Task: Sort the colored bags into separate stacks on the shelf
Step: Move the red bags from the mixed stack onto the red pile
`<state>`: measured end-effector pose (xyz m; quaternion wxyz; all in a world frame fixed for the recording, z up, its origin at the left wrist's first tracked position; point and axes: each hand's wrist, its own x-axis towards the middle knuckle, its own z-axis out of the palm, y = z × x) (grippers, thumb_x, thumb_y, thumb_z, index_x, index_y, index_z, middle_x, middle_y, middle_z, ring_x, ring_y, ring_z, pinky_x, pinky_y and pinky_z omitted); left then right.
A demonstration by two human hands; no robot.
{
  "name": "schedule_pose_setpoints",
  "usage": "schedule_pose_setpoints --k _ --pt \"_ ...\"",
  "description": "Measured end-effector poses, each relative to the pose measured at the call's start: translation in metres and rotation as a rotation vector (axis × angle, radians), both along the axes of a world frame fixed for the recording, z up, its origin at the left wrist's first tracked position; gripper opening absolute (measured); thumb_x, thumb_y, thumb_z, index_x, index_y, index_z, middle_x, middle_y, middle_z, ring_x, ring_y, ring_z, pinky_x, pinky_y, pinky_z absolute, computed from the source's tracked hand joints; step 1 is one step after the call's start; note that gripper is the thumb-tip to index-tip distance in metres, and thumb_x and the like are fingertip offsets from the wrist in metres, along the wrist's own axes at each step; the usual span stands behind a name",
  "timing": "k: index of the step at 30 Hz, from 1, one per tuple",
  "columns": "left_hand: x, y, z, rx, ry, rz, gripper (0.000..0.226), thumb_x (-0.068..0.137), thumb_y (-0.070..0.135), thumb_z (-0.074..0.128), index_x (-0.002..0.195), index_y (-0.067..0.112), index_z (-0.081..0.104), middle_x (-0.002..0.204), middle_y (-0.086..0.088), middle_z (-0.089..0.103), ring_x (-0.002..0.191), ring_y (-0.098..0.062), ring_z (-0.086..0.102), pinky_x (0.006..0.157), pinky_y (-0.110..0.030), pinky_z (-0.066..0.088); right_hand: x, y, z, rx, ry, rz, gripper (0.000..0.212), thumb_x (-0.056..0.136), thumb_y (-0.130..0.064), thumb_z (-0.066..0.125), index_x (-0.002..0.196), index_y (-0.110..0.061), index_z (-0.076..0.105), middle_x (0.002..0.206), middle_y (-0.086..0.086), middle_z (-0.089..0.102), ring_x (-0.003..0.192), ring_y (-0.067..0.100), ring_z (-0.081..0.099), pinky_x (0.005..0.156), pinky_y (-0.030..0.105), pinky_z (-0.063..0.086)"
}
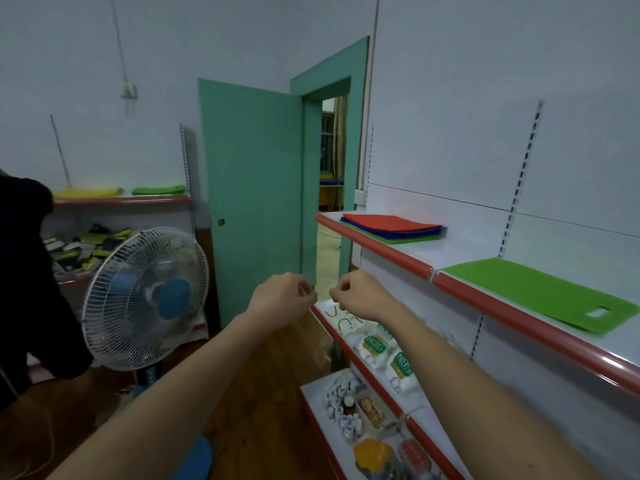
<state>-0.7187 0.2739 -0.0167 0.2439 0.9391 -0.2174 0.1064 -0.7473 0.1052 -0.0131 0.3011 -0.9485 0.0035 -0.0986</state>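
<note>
Bags lie on the top shelf (391, 252).
Beside it, left hand (282, 299) and right hand (360, 294) curl, clenched on nothing; green bag (540, 292) lies apart from the mixed stack (393, 227).

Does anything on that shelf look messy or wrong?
Yes. The far pile mixes colours: a red bag on top, blue beneath, green at the bottom, edges not lined up. The lone green bag lies askew, one corner poking past the shelf edge.

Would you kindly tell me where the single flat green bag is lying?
In the head view, the flat green bag lies alone on the right-hand top shelf, nearer than the mixed stack.
</note>
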Motion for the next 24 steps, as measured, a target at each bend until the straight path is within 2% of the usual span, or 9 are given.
schedule_pose_setpoints --k 4,6,8,11,14,17,21,24 --pt "0.071 -0.017 0.005 0.024 0.004 0.006 0.021 0.093 0.041 0.057 0.101 0.025 0.068 0.096 0.009 0.066 0.086 -0.011 0.062 0.07 -0.028 0.05 0.074 -0.02 -0.001 -0.01 0.008 0.008 0.033 0.097 -0.028 0.056 0.097 0.003 0.067 0.094 0.021 0.07 0.063 0.02 0.055 0.061 0.033 0.047" --pt "0.107 -0.026 0.009 0.019 0.01 0.014 0.019 0.092 0.041 0.057 0.098 0.026 0.068 0.096 0.009 0.066 0.087 -0.012 0.062 0.074 -0.029 0.052 0.112 -0.031 0.004 0.006 -0.003 0.004 0.03 0.097 -0.027 0.056 0.096 0.001 0.068 0.092 0.018 0.071 0.063 0.019 0.057 0.062 0.032 0.047" --pt "0.141 -0.035 0.014 0.026 0.025 0.014 0.02 0.093 0.041 0.057 0.1 0.026 0.068 0.098 0.008 0.067 0.087 -0.011 0.062 0.076 -0.03 0.053 0.146 -0.04 0.009 0.04 -0.007 0.002 0.03 0.096 -0.026 0.057 0.096 0.001 0.068 0.091 0.017 0.071 0.072 0.024 0.065 0.066 0.033 0.051" --pt "0.189 -0.047 0.02 0.008 0.017 0.016 0.023 0.093 0.041 0.056 0.104 0.024 0.069 0.098 0.009 0.066 0.088 -0.01 0.062 0.078 -0.031 0.054 0.19 -0.052 0.014 0.028 -0.024 0.015 0.027 0.097 -0.026 0.056 0.094 -0.001 0.069 0.087 0.013 0.071 0.073 0.02 0.065 0.065 0.03 0.05" --pt "0.232 -0.055 0.023 -0.021 0.003 0.015 0.025 0.094 0.04 0.056 0.105 0.022 0.069 0.097 0.01 0.064 0.088 -0.01 0.061 0.075 -0.028 0.051 0.232 -0.063 0.015 0.032 -0.045 0.016 0.028 0.096 -0.027 0.057 0.093 -0.002 0.07 0.085 0.014 0.072 0.08 0.024 0.068 0.077 0.038 0.056" --pt "0.271 -0.061 0.019 -0.049 -0.001 -0.005 0.024 0.093 0.04 0.056 0.104 0.024 0.069 0.099 0.011 0.066 0.087 -0.01 0.061 0.074 -0.028 0.05 0.268 -0.071 0.01 0.037 -0.047 0.0 0.029 0.094 -0.027 0.057 0.091 -0.001 0.07 0.084 0.016 0.072 0.081 0.029 0.069 0.08 0.046 0.057" --pt "0.335 -0.068 0.011 -0.141 0.012 -0.078 0.023 0.094 0.039 0.056 0.104 0.024 0.069 0.098 0.01 0.067 0.084 -0.007 0.06 0.069 -0.026 0.049 0.317 -0.075 0.003 0.092 -0.079 -0.039 0.018 0.094 -0.023 0.058 0.081 -0.015 0.068 0.078 -0.002 0.068 0.081 0.018 0.066 0.077 0.036 0.055" --pt "0.382 -0.078 0.004 -0.222 0.015 -0.194 0.019 0.095 0.035 0.056 0.104 0.024 0.069 0.099 0.01 0.067 0.088 -0.007 0.061 0.076 -0.027 0.05 0.35 -0.08 -0.005 0.169 -0.141 -0.119 0.014 0.093 -0.019 0.056 0.082 -0.019 0.064 0.08 -0.004 0.064 0.081 0.016 0.062 0.07 0.031 0.049"
